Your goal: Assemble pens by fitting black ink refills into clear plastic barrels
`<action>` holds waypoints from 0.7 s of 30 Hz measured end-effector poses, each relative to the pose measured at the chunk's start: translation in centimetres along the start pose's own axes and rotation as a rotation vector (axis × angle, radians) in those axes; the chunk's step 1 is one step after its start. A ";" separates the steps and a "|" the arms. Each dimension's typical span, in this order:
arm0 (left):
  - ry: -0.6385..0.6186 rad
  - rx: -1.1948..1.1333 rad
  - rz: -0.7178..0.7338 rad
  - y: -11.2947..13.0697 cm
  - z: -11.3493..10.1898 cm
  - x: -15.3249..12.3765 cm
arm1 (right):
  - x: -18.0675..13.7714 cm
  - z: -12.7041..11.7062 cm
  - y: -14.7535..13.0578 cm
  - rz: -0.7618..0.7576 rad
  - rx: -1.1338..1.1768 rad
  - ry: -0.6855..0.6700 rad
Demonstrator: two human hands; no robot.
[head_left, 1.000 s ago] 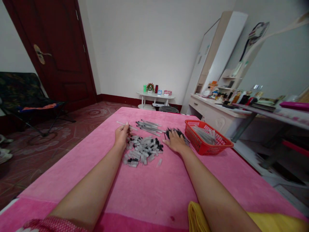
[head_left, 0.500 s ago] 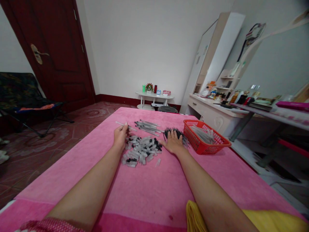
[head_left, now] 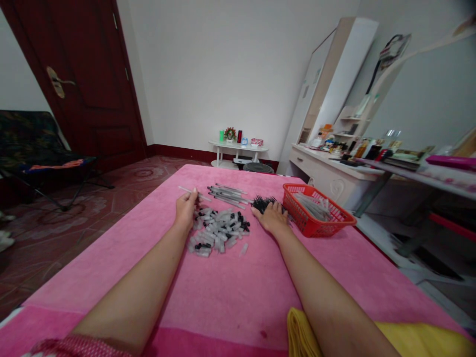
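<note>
My left hand (head_left: 186, 206) is closed, pinching a thin translucent pen barrel (head_left: 184, 189) between thumb and fingers. Beside and below it lies a heap of clear and black pen caps (head_left: 219, 230). Several slim grey pens (head_left: 227, 194) rest in a row beyond the heap. My right hand (head_left: 273, 217) lies palm down over a pile of thin black-tipped pen refills (head_left: 262, 204). Its thumb is out to the side and its fingers are apart, with the fingertips partly lost among the refills. Whether it touches a single refill cannot be made out.
A red plastic basket (head_left: 316, 227) with clear tubes (head_left: 314, 206) stands right of my right hand. The table has a pink cloth (head_left: 230, 292). A yellow cloth (head_left: 299, 332) lies by my right forearm. A white dressing table (head_left: 327, 171) stands farther right.
My right hand has shifted slightly right and toward me across the refill pile, uncovering more of the black tips. My left hand stays nearly still with the pen barrel.
</note>
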State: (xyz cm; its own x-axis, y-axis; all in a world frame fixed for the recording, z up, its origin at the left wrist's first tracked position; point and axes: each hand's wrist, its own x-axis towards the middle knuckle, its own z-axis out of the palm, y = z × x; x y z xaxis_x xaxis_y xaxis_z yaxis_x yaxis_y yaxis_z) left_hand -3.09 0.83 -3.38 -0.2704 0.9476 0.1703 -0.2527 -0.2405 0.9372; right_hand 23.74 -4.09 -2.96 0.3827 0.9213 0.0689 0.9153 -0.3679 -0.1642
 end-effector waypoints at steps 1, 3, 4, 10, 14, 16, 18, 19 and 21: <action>-0.001 -0.001 0.002 0.0 0.0 0.0 | -0.1 0.0 -0.2 0.001 0.002 0.000; -0.004 -0.003 0.008 -0.1 0.0 0.0 | -0.3 0.0 -0.5 -0.025 -0.003 -0.005; -0.006 -0.004 0.012 -0.1 0.0 0.0 | -0.3 0.1 -0.5 -0.051 -0.011 -0.014; -0.004 -0.008 0.015 0.0 0.1 0.0 | -0.4 0.4 -0.3 -0.108 -0.045 0.002; -0.005 -0.011 0.015 0.1 0.1 -0.1 | -0.6 0.6 -0.6 -0.141 -0.059 0.030; -0.006 -0.008 0.013 0.2 0.1 -0.2 | -0.7 0.5 -0.8 -0.135 -0.069 0.011; -0.004 -0.005 0.012 0.2 0.1 -0.2 | -0.8 0.4 -0.8 -0.121 -0.074 0.011; -0.001 -0.001 0.012 0.2 0.1 -0.3 | -0.9 0.4 -0.8 -0.118 -0.074 0.020; 0.001 0.014 0.020 0.1 0.1 -0.3 | -1.0 0.3 -0.7 -0.118 -0.067 0.043</action>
State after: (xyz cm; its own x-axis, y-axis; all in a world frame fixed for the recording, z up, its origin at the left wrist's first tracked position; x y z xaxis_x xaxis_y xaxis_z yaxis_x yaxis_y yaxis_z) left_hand -2.98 0.54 -3.28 -0.2766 0.9422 0.1891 -0.2343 -0.2569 0.9376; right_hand 22.69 -4.68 -3.22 0.2757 0.9529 0.1263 0.9600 -0.2664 -0.0861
